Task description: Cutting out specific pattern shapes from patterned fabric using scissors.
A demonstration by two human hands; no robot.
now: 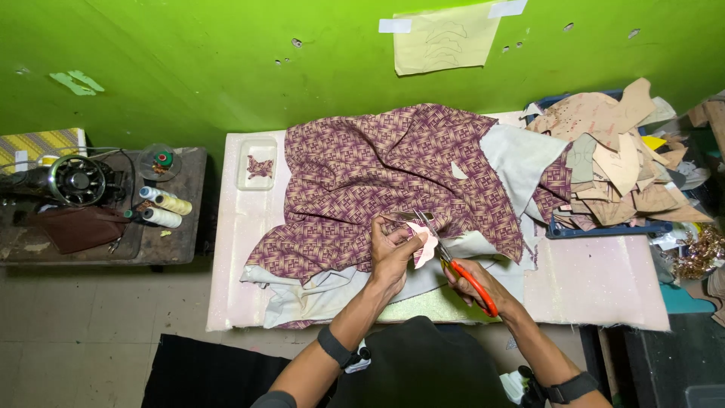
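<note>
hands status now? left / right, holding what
Left hand: closed, pinching a small pink cut piece against the patterned fabric.
Right hand: closed on orange-handled scissors, blades at the piece.

A bright green wall (189, 68) fills the upper half, marked with small holes and scraps of tape, with a pale yellow paper sheet (445, 41) taped near the top. Below it stands a pale pink work table (596, 283). To its left, a low dark wooden table (170, 245) holds a black sewing machine (72, 180). The floor (83, 332) is dull beige tile under even indoor light.
</note>
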